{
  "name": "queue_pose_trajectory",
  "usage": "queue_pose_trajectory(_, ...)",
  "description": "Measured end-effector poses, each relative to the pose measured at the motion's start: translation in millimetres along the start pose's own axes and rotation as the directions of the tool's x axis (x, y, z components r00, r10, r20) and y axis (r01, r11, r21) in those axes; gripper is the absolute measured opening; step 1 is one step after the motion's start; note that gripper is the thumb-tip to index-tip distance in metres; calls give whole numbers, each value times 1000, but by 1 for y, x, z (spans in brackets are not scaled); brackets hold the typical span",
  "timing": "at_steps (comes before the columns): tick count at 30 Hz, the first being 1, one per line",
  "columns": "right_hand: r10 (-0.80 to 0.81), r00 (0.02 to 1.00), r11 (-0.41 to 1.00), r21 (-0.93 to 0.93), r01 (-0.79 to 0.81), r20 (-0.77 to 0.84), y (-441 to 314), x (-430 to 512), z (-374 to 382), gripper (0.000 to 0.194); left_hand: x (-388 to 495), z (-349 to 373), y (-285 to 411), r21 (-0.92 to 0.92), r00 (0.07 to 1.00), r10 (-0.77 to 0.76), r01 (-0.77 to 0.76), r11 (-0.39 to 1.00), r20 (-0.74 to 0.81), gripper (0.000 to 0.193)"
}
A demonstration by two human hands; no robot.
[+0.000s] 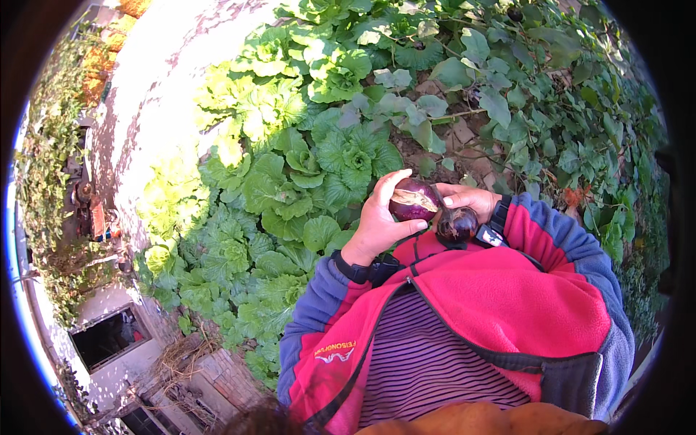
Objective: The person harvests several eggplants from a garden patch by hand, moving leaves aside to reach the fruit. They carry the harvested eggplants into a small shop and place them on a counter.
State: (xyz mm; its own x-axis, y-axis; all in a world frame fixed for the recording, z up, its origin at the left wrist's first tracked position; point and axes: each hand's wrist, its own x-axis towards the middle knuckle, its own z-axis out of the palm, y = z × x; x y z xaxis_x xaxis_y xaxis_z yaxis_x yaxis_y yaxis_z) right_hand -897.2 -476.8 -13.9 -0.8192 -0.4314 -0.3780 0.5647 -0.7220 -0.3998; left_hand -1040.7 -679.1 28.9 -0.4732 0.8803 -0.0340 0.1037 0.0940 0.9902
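Note:
My left hand grips a round purple eggplant from its left side, fingers above and thumb below. A pale, rough split runs across that eggplant's skin. My right hand holds a second, darker round eggplant, which has a brownish patch near its top. Its thumb lies between the two eggplants, near the end of the split one; the other right fingers are mostly hidden. Both eggplants are held close together in front of my chest, and black straps circle both wrists.
Leafy green cabbages fill the bed ahead and to the left. Eggplant plants spread over soil at the upper right, with a dark eggplant among them. A sunlit path runs along the left, beside a wall with an opening.

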Motion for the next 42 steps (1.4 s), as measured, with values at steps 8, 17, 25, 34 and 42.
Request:
queue_pose_trajectory(8,-131,983,991,58,124,129,-23,-16,-44,77,67,37,14,153,970,210,-227,962,124,75)
queue_pose_trajectory(17,-180,983,984,18,180,44,-77,-47,-109,76,162,73,24,117,959,119,-153,981,255,69)
queue_pose_trajectory(25,-299,954,946,136,293,22,-105,-81,-171,81,249,105,-8,-500,942,52,129,856,331,62)
queue_pose_trajectory(34,-451,865,865,133,484,-219,-102,-142,-234,72,378,115,-146,468,991,-129,126,875,-26,17)
queue_pose_trajectory(42,-508,770,791,144,595,-387,-90,-180,-244,72,425,138,-236,755,896,-247,-134,642,369,30)
